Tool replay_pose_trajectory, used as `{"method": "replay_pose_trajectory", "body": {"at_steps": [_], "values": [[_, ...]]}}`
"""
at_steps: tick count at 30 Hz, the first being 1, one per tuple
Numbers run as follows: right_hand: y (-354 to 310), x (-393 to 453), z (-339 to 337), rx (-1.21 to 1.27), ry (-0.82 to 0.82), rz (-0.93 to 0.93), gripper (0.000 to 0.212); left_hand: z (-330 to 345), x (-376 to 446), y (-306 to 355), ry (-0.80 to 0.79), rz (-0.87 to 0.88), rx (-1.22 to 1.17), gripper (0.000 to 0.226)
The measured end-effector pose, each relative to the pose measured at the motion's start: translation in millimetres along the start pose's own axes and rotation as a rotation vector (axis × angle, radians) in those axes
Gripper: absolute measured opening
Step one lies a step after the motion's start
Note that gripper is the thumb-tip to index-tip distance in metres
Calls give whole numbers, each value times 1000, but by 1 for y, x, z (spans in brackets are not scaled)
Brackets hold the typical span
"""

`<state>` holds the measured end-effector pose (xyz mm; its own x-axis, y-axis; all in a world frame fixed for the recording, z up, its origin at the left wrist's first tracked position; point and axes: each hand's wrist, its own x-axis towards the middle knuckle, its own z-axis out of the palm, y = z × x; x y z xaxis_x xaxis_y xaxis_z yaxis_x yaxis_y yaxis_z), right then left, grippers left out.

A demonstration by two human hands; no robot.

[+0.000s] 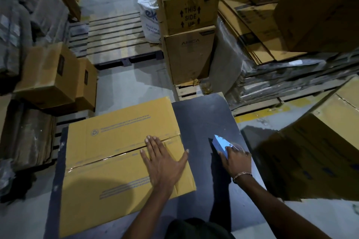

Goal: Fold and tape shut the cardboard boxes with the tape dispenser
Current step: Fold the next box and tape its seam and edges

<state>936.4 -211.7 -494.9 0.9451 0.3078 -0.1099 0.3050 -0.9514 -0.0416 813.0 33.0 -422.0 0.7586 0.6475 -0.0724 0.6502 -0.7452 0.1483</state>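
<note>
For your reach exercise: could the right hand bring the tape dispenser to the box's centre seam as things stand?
Probably yes. The right hand grips the tape dispenser just beside the box; only bare table lies between, though the left hand covers the seam's near end.

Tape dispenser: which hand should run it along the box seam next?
Right. The right hand already grips the tape dispenser on the dark table; the left hand lies flat, holding down the box flaps.
</note>
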Motion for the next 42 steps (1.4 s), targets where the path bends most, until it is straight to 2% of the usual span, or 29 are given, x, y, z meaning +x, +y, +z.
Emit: {"method": "replay_pose_trajectory", "body": {"at_steps": [3,5,8,11,14,17,19,21,23,25,27,28,29,31,34,36,39,42], "values": [[-4,-2,2,33,-18,2,35,-1,-1,0,6,-1,-12,132],[-8,-2,4,76,-87,10,33,-3,-1,0,-8,-2,-10,134],[-14,-2,-7,152,-128,96,31,-2,0,-3,-9,3,-30,120],[-34,2,-33,139,-11,150,29,4,2,-10,49,0,-90,99],[-73,13,-63,466,66,93,24,7,3,-11,62,3,-85,91],[-126,23,-90,934,-67,5,26,7,3,-10,59,6,-81,88],[-162,19,-105,1099,-262,-16,44,8,4,-12,48,21,-71,87],[-188,12,-102,1134,-425,13,67,8,4,-15,13,41,-26,91],[-198,13,-89,1125,-461,69,75,7,5,-14,-3,49,-1,93],[-196,20,-79,1226,-543,170,82,8,6,-14,13,52,-28,87],[-190,29,-76,1360,-681,286,98,10,5,-15,20,135,-34,77],[-187,32,-76,1400,-723,319,98,11,3,-16,19,229,-16,72],[-186,34,-78,1408,-725,337,96,12,2,-17,18,332,12,69],[-188,35,-80,1364,-606,325,97,10,1,-19,6,471,47,66],[-198,31,-76,1303,-491,219,90,7,4,-30,-5,585,68,62],[-203,29,-70,1178,-449,159,84,4,5,-51,-30,635,44,61],[-203,25,-70,1001,-359,127,81,0,2,-99,-22,503,33,68],[-203,22,-72,946,-302,132,79,-5,4,-160,54,202,38,72]]}}
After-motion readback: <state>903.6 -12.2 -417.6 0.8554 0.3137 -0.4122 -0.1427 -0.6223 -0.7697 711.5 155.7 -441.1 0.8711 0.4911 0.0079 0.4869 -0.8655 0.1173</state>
